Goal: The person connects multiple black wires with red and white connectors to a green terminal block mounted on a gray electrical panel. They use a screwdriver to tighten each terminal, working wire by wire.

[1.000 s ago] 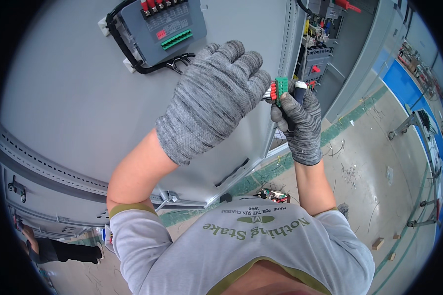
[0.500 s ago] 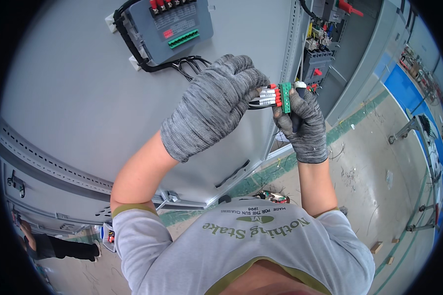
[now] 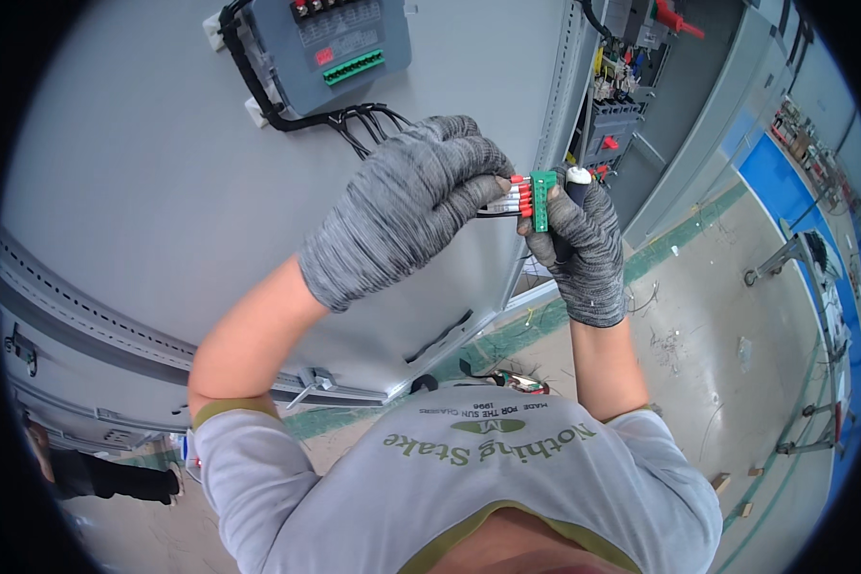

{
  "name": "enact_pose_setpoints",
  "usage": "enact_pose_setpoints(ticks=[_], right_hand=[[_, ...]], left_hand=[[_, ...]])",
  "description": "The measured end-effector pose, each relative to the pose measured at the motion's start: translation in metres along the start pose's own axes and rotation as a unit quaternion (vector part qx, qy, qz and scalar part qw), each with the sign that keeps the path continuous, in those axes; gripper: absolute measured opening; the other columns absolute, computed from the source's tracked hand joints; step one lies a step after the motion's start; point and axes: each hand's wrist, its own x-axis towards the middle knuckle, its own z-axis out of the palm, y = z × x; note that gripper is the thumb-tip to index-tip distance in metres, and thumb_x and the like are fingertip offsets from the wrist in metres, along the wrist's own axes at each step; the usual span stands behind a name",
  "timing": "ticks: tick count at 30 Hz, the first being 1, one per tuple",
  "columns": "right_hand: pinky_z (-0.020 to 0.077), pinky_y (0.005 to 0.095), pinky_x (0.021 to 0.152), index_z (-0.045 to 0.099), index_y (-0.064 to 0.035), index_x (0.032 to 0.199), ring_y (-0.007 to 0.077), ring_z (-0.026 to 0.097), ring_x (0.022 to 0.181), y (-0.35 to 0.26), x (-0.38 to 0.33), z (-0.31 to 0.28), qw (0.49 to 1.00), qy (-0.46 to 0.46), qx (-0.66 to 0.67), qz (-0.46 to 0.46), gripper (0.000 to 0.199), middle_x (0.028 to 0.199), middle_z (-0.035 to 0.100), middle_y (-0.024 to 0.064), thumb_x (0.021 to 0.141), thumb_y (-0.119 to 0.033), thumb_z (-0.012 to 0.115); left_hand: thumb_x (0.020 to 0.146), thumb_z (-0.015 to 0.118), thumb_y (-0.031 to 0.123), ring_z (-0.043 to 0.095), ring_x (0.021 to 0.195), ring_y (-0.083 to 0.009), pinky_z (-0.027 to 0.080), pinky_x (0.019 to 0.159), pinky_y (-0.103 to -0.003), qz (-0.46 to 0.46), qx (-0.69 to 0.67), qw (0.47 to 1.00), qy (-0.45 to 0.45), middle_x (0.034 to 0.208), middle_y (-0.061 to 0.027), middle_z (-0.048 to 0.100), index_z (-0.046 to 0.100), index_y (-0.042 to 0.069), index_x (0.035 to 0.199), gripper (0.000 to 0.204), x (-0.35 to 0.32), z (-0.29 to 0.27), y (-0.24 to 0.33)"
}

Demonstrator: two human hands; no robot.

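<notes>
Left hand: the gloved left hand (image 3: 407, 215) is curled shut, its fingertips pinching the red-tipped wires (image 3: 515, 196) right at the plug.
Right hand: the gloved right hand (image 3: 576, 244) is closed around the green plug (image 3: 542, 199) and a tool with a white tip (image 3: 578, 176), thumb against the plug's lower edge.
Plug: held between both hands in front of the grey door (image 3: 143, 191), level with the door's right edge, wires entering from its left side.
Door: a grey module (image 3: 330, 48) is mounted near its top, with black cables (image 3: 354, 124) running down toward the hands.
Right of door: the open cabinet (image 3: 622, 105) shows breakers.
</notes>
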Motion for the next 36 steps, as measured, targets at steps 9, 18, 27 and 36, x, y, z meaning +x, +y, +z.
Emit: enact_pose_setpoints(ticks=[9,18,27,36], right_hand=[[0.0472,0.0178,0.048,0.055,-0.0040,0.103,0.0131,0.063,0.062,-0.003,-0.007,0.002,1.000,0.022,-0.017,-0.012,0.026,0.081,0.063,0.0076,0.085,-0.019,0.067],[0.0506,0.0227,0.053,0.055,-0.0023,0.104,0.0156,0.064,0.065,0.000,-0.003,-0.009,0.998,-0.048,-0.030,0.003,0.033,0.080,0.063,0.0097,0.083,-0.024,0.068],[0.0499,0.0245,0.054,0.058,0.0010,0.098,0.0169,0.064,0.063,-0.006,-0.006,-0.003,0.997,-0.045,-0.057,-0.032,0.035,0.076,0.064,0.0111,0.082,-0.028,0.068],[0.0479,0.0238,0.051,0.057,-0.0004,0.096,0.0153,0.061,0.059,-0.004,0.001,-0.013,0.994,-0.081,-0.078,-0.015,0.033,0.073,0.064,0.0114,0.082,-0.028,0.069]], left_hand=[[0.084,0.065,0.016,0.057,0.071,-0.0132,0.048,0.070,-0.027,-0.122,-0.135,0.981,-0.066,0.076,-0.0074,0.060,0.062,-0.001,0.091,0.019,0.003,-0.002,0.002],[0.079,0.067,0.013,0.056,0.065,-0.0155,0.047,0.064,-0.030,-0.059,-0.047,0.997,0.003,0.071,-0.0074,0.057,0.061,-0.001,0.085,0.016,-0.002,0.002,0.009],[0.076,0.069,0.021,0.056,0.067,-0.0108,0.047,0.064,-0.027,-0.177,-0.191,0.952,-0.158,0.071,-0.0039,0.061,0.064,0.001,0.086,0.022,0.014,-0.011,-0.001],[0.079,0.066,0.014,0.060,0.070,-0.0192,0.048,0.065,-0.032,-0.044,-0.102,0.991,-0.073,0.074,-0.0097,0.062,0.061,0.000,0.087,0.017,0.010,-0.007,0.000]])
